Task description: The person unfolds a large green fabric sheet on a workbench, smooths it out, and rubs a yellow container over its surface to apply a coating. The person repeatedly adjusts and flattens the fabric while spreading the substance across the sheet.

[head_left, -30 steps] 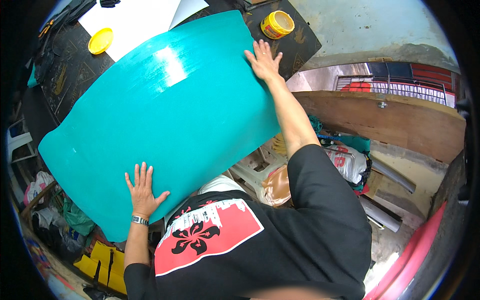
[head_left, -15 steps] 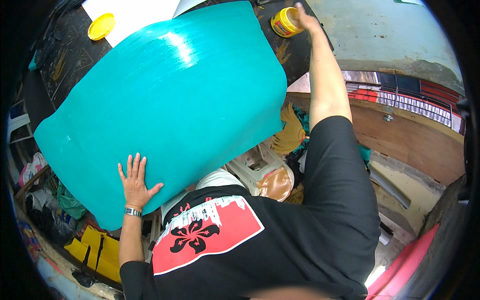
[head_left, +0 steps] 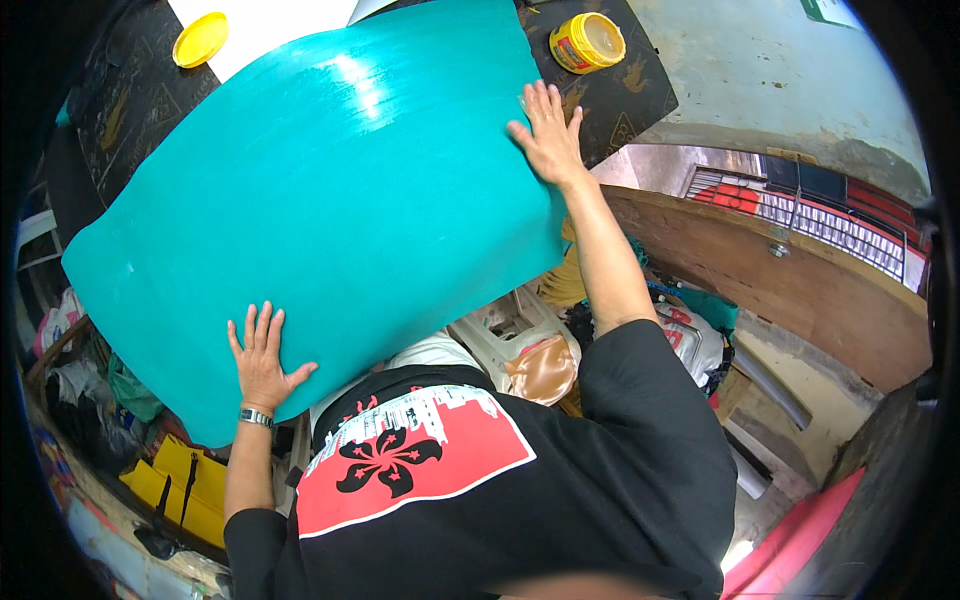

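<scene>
A large teal sheet (head_left: 330,200) lies over the dark table and hangs over its near edge toward my body, with a shiny streak near its far side. My left hand (head_left: 263,362), with a watch on the wrist, rests flat on the sheet's near left part, fingers spread. At the sheet's right edge my right hand (head_left: 550,138) lies with its fingers stretched out and apart. Just beyond it stands an uncovered yellow jar (head_left: 587,45) holding a pale tan substance. A yellow lid (head_left: 200,40) rests at the far left.
White sheets (head_left: 255,40) lie under the teal one on the dark patterned tabletop (head_left: 640,85). Below, to the right, are a plastic stool (head_left: 505,330), a straw broom (head_left: 563,280) and a wooden panel (head_left: 790,280). Bags and a yellow item (head_left: 180,485) crowd the lower left.
My right hand has left the yellow jar and come nearer, onto the teal sheet's right edge. My left hand stays flat in about the same place.
</scene>
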{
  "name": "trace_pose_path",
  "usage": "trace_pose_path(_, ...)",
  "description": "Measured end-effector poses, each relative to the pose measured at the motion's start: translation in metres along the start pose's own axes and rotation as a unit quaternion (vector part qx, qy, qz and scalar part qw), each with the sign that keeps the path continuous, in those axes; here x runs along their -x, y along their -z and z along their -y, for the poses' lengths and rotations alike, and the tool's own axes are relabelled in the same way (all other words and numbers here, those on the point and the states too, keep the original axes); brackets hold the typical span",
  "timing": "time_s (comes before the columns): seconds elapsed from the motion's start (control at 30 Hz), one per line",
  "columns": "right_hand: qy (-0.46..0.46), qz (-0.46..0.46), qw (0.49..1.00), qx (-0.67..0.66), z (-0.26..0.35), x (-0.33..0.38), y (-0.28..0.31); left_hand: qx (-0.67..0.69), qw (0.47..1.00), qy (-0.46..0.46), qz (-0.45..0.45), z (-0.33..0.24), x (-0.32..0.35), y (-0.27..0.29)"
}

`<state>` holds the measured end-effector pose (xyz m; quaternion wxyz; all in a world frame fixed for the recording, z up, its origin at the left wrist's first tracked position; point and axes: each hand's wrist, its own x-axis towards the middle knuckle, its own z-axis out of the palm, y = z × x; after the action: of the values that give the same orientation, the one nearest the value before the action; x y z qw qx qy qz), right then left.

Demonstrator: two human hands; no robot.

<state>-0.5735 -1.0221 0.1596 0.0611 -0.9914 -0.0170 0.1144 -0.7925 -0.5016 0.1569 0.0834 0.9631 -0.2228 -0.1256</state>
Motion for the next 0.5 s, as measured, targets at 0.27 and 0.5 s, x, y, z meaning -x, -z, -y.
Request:
trace_pose_path(0.27,-0.008,-0.058,0.998,0.018,0.027,-0.027,-0.023,0.031,0.999,0.01,0.004,-0.002,-0.001,0.008)
trace_pose_path(0.5,0.117,-0.078,0.989,-0.041,0.196,0.001,-0.058,0.085,0.996,-0.014,-0.014,0.0,0.0,0.018)
